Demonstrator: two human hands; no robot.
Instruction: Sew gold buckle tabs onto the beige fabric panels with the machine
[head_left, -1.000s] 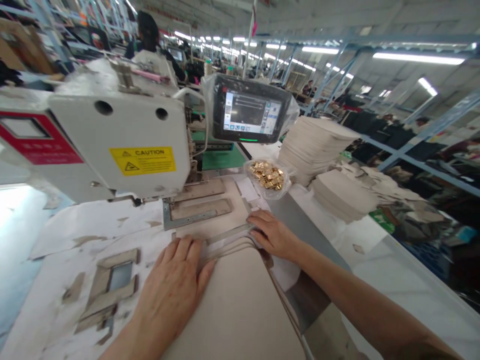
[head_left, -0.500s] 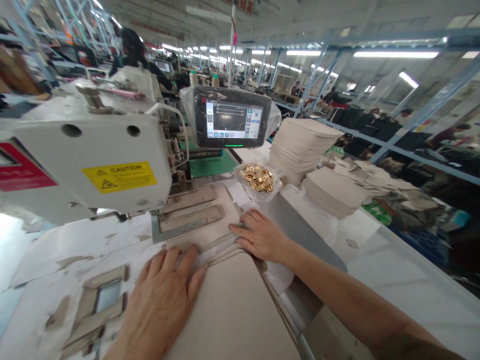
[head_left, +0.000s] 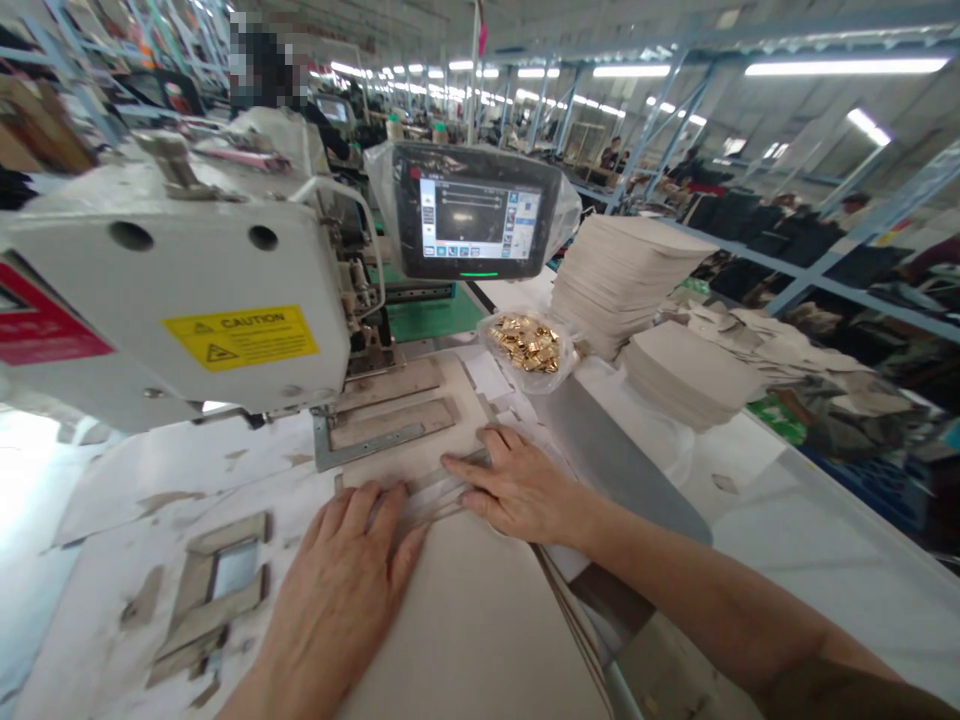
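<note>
A beige sheet lies under the metal clamp frame of a sewing machine. My left hand rests palm down at the sheet's near left edge, fingers stretched out. On the near right edge lies my right hand, its index finger extended to the left and the other fingers loosely spread. Both hands press on the sheet without gripping it. Just below them a stack of beige sheets reaches toward me, partly covered by my hands.
A plastic bag of gold-coloured metal pieces sits beyond my right hand. Behind it stand a tall stack of beige sheets and a lower stack. A control screen is above. Taped beige strips lie at left.
My right index finger has shifted left along the sheet's near edge. My left hand stays flat in nearly the same place. The camera view has moved slightly.
</note>
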